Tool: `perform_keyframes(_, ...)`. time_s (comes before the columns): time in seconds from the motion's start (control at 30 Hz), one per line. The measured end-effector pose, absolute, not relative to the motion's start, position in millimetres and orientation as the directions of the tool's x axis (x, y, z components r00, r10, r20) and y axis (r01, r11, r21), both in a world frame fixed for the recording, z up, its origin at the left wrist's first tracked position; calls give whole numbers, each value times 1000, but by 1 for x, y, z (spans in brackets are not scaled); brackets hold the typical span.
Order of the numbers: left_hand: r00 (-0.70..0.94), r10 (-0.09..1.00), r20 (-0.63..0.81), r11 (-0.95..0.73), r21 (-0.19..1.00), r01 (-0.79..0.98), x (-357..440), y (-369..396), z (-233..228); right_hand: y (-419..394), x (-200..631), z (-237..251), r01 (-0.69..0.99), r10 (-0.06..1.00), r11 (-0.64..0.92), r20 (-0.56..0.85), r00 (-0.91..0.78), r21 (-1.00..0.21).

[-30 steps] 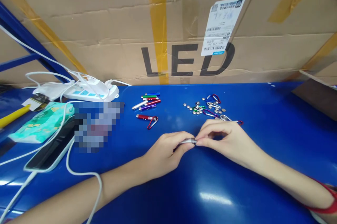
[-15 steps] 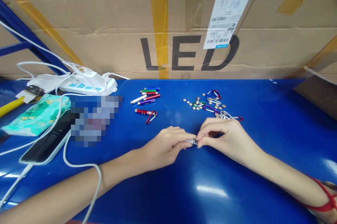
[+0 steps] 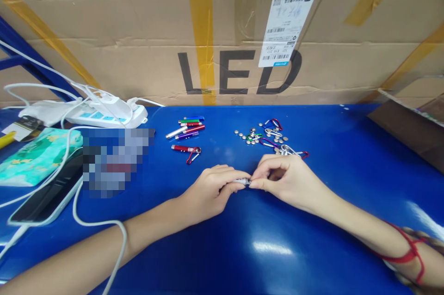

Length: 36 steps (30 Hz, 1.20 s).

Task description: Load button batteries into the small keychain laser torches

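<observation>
Between thumb and fingers, my left hand (image 3: 211, 191) is closed around the barrel of a small silver mini flashlight (image 3: 242, 181), most of it hidden. My right hand (image 3: 294, 184) pinches at its right end; the fingertips cover what exactly they grip there. Behind my right hand lie small carabiners (image 3: 268, 143) in several colours, among scattered silver button cells (image 3: 241, 135). Farther left is a group of coloured mini flashlights (image 3: 187, 130). Nearer me, a red mini flashlight (image 3: 181, 148) lies with a red carabiner (image 3: 193, 156) at its right end.
A large cardboard box (image 3: 138, 45) marked LED stands along the back of the blue table (image 3: 194, 258). On the left are a white power strip (image 3: 100, 115), a green tissue pack (image 3: 38, 154) and a phone (image 3: 48, 193). A white cable (image 3: 121, 239) crosses over my left forearm.
The view has shifted slightly, so most things sit farther left in the picture. Both hands keep their grip at the silver mini flashlight, and a little more of its barrel shows.
</observation>
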<state>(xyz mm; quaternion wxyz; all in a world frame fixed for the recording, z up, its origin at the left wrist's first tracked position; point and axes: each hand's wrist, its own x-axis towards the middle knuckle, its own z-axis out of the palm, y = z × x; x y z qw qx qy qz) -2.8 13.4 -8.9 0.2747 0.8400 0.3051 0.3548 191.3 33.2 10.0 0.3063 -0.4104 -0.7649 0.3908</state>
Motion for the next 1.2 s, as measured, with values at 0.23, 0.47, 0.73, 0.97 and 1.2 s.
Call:
perform_keyframes(0.23,469,807,359,-499,839,216,-2,11,-10,30,189,10,390,874,369,173,-453,-843)
perform_keyframes(0.47,467,842,271,-381,910,160,-1,11,-8,31,188,14,391,883,376,197,-425,-840)
perform_keyframes(0.73,506,837,207,-358,908,219,-2,10,-6,33,193,13,358,857,426,244,-453,-831)
perform_keyframes(0.97,485,865,127,-270,934,236,-1,12,-5,32,192,11,294,833,468,306,-460,-833)
perform_keyframes(1.2,513,852,102,-242,946,214,-1,12,-4,33,191,10,256,782,558,397,-481,-790)
